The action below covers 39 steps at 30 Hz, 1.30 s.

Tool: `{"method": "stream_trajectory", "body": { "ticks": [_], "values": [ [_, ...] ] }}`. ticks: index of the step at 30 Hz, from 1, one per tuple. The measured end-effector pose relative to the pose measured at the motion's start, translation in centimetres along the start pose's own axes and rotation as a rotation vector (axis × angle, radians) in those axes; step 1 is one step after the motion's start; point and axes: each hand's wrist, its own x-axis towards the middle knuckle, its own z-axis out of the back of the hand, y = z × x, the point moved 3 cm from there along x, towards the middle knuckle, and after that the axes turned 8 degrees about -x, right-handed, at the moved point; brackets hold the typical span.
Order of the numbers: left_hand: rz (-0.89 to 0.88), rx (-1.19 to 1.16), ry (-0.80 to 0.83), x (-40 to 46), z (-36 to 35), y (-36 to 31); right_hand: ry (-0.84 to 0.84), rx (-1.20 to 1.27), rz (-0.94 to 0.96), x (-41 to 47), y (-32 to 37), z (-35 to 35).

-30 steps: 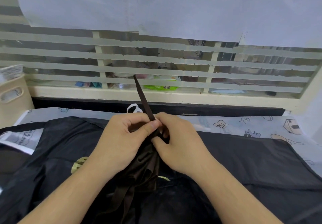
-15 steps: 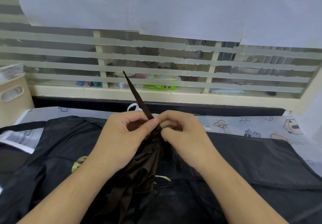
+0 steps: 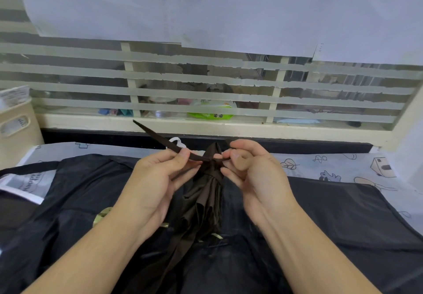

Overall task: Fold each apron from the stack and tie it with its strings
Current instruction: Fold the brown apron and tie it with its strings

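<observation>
Dark brown bundled apron with matching brown string; black aprons beneath; pale table cover printed with leaf and house outlines, far right; beige basket, far left; green packet behind frosted-striped glass.

Table under patterned white cover; black aprons spread flat on it

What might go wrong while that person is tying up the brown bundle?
The left hand and right hand each pinch only the thin dark brown string beside its knot, so it may slip out before tightening. The bunched dark brown apron looks loosely gathered and could spill out below the tie. Its loose end might snag on the black aprons underneath.
</observation>
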Motion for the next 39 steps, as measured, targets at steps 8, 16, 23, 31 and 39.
{"method": "stream_trajectory", "body": {
  "ticks": [8, 16, 23, 31, 39],
  "values": [
    [0.047, -0.415, -0.007, 0.8, 0.5, 0.0, -0.013, 0.237, -0.068, 1.3, -0.4, 0.3],
    [-0.041, -0.263, -0.090, 1.5, 2.2, -1.5, -0.116, 0.239, -0.101, 2.1, 0.4, 2.5],
    [-0.241, 0.284, -0.042, 0.8, 1.6, -1.7, -0.063, -0.015, 0.140, 2.2, 0.5, 2.6],
    [-0.312, 1.042, 0.219, -0.5, 0.2, -0.2, 0.302, -0.319, 0.491, -1.0, 1.5, -0.8],
    [-0.358, 1.039, 0.254, -0.7, 0.3, -0.4, 0.240, -0.895, 0.350, -0.6, 0.9, -1.2]
  ]
}}
